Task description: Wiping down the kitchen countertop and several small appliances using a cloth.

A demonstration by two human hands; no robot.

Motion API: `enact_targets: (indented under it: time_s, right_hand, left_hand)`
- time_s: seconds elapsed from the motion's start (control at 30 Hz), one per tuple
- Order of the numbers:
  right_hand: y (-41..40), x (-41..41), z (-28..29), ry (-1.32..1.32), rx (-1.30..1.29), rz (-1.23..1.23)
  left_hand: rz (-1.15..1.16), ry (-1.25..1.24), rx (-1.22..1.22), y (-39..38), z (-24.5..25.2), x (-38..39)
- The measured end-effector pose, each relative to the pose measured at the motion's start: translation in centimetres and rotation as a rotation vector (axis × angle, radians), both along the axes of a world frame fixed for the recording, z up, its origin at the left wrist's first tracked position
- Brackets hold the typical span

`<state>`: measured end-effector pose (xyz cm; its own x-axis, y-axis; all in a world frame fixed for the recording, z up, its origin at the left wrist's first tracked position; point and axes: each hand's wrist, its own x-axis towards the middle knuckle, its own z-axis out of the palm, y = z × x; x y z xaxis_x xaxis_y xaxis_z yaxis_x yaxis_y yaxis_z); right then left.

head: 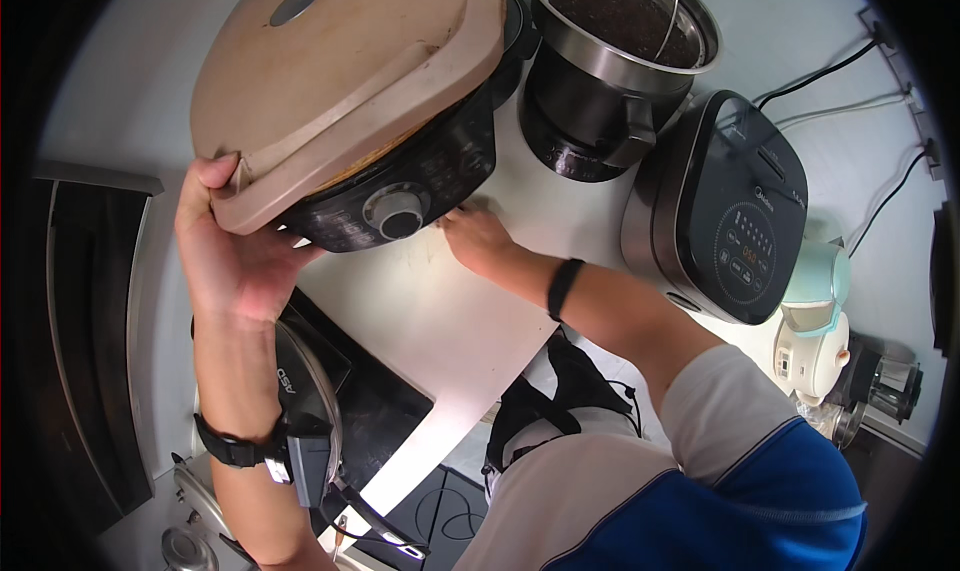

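Observation:
My left hand (240, 248) grips the left corner of an electric cooking appliance (352, 105) with a pinkish-beige lid and a black control front with a round knob. The thumb lies on the lid's edge and the fingers reach beneath; the appliance appears tilted. My right hand (476, 233) is at the white countertop (495, 301), by the appliance's lower front edge. Its fingertips are partly hidden, and whether they hold something cannot be told. Behind my right hand stands a black appliance (581, 120) with a steel bowl (622, 64) of dark granular contents on top.
A black rice cooker (739, 211) stands at the right, near a mint-and-white appliance (817, 286). Power cords (821, 68) run along the wall. A lidded pan (307, 391) sits on the black cooktop (375, 413) beside my left forearm. A range hood or dark panel (97, 331) is at far left.

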<state>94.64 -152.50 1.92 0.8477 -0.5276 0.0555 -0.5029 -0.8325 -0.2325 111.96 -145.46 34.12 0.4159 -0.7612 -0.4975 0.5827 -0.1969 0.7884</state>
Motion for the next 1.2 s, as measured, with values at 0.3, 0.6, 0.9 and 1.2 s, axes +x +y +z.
enact_targets:
  time_s: [0.3,0.6,0.9,1.2]
  right_hand:
    - [2.1,-0.2,0.9,0.027,0.147,-0.032]
    - [3.3,-1.7,-0.7,0.015,-0.023,0.056]
    - [5.7,-2.8,-0.1,-0.112,0.016,0.065]
    - [6.8,-3.2,-1.0,0.043,0.134,0.033]
  left_hand:
    - [0.014,0.02,0.031,0.0,0.1,0.5]
    - [-0.004,-0.028,0.02,0.1,-0.1,0.5]
    - [0.025,-0.004,0.016,0.6,-0.5,1.5]
    - [0.036,-0.006,0.012,0.4,-0.6,1.6]
